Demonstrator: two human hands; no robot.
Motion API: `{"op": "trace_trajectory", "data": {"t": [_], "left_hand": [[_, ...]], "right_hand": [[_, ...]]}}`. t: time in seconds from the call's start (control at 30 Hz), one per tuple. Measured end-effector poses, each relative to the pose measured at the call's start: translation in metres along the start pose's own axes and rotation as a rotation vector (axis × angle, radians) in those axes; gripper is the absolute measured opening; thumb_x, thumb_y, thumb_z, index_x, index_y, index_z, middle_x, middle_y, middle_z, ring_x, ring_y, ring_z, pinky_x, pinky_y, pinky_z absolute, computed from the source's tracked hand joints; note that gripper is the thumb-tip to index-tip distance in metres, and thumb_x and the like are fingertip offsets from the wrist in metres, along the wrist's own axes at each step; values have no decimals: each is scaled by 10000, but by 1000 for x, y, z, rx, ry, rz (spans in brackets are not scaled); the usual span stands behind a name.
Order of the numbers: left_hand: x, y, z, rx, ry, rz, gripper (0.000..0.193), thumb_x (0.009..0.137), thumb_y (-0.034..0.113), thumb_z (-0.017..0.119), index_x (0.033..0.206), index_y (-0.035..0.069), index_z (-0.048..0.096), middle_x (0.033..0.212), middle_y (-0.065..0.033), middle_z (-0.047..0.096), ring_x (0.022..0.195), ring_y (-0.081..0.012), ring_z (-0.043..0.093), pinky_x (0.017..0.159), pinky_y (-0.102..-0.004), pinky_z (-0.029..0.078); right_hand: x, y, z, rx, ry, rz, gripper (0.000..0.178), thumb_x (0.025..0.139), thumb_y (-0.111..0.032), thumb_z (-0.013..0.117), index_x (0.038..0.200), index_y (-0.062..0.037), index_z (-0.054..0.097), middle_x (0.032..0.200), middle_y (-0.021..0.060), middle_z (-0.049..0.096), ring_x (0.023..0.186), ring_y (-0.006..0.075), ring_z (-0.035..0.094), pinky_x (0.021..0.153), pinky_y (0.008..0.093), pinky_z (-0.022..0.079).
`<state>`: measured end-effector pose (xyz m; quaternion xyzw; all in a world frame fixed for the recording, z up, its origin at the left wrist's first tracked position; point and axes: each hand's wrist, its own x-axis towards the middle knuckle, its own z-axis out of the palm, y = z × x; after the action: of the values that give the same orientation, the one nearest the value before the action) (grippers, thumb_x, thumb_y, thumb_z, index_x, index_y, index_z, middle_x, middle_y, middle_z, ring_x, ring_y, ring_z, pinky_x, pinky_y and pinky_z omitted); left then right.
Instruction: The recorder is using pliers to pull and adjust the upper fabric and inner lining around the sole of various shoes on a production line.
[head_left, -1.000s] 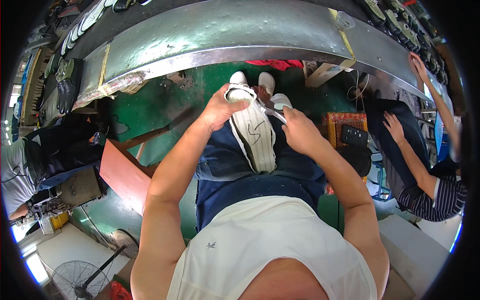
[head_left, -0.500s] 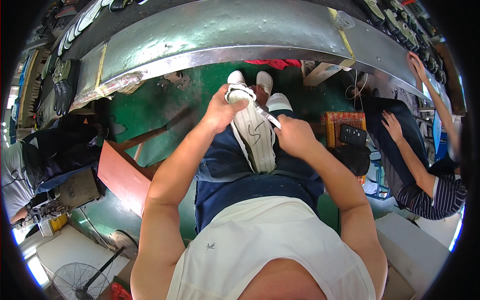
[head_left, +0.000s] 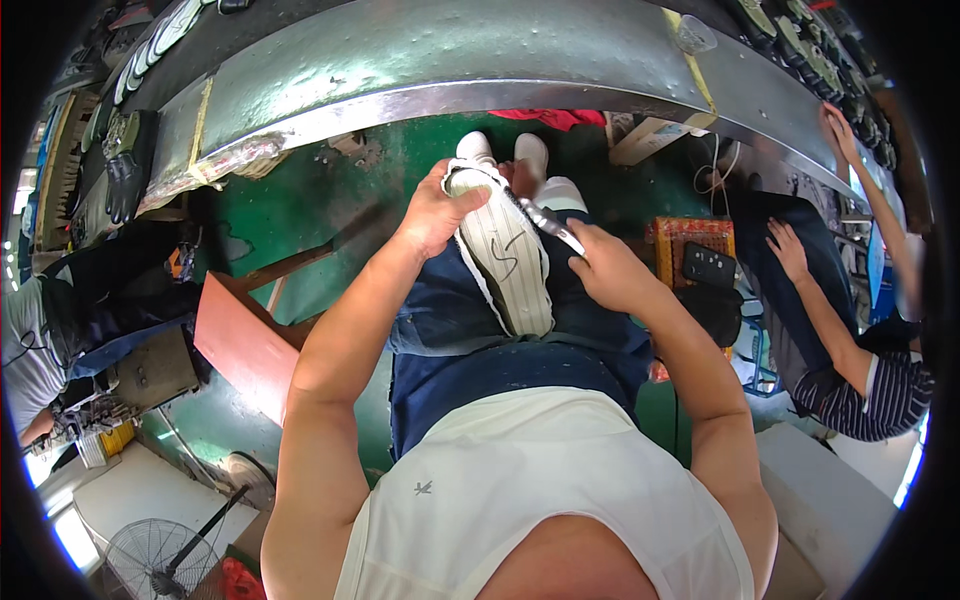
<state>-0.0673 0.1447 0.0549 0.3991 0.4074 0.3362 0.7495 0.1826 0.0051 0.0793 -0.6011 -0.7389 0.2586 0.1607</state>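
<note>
A white shoe [head_left: 505, 255] lies sole-up along my lap, its ribbed sole facing me. My left hand [head_left: 435, 210] grips the far end of the shoe from the left. My right hand [head_left: 610, 270] holds a slim metal tool [head_left: 548, 225] whose tip rests against the right edge of the sole near the far end. My legs in dark blue trousers are under the shoe, and my white shoes show beyond on the green floor.
A long curved metal conveyor edge [head_left: 420, 95] runs across the top, with shoe soles [head_left: 160, 35] on it at upper left. A person in a striped top [head_left: 860, 360] sits at the right. A woven stool with a dark object [head_left: 700, 255] stands beside my right knee. A fan [head_left: 160, 560] is at lower left.
My right hand has slid the tool slightly along the sole's right edge. My left hand keeps the same grip on the shoe's far end.
</note>
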Motion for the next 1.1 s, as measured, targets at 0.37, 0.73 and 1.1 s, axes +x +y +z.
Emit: {"op": "trace_trajectory", "data": {"t": [0.37, 0.73, 1.1], "left_hand": [[0, 3, 13, 56, 51, -33, 578, 841, 22, 768, 1334, -23, 469, 1179, -147, 655, 1052, -239, 656, 938, -379, 538], [-8, 1, 37, 331, 113, 81, 635, 874, 41, 736, 1384, -98, 384, 1161, -174, 657, 999, -208, 667, 848, -339, 563], [-16, 0, 43, 657, 237, 168, 568, 882, 116, 739, 1324, -108, 460, 1108, -175, 673, 981, -192, 658, 837, -318, 540]], "right_hand": [[-11, -14, 1, -536, 133, -64, 547, 844, -38, 592, 1346, 127, 452, 1230, 239, 546, 1198, 366, 530, 989, 400, 504], [6, -39, 5, -734, 51, 139, 483, 820, -93, 633, 1242, 119, 528, 1088, 191, 604, 1026, 280, 605, 814, 314, 573], [11, -53, 3, -627, -28, 238, 237, 827, -79, 631, 1021, 44, 569, 937, 160, 658, 847, 318, 687, 693, 394, 575]]}}
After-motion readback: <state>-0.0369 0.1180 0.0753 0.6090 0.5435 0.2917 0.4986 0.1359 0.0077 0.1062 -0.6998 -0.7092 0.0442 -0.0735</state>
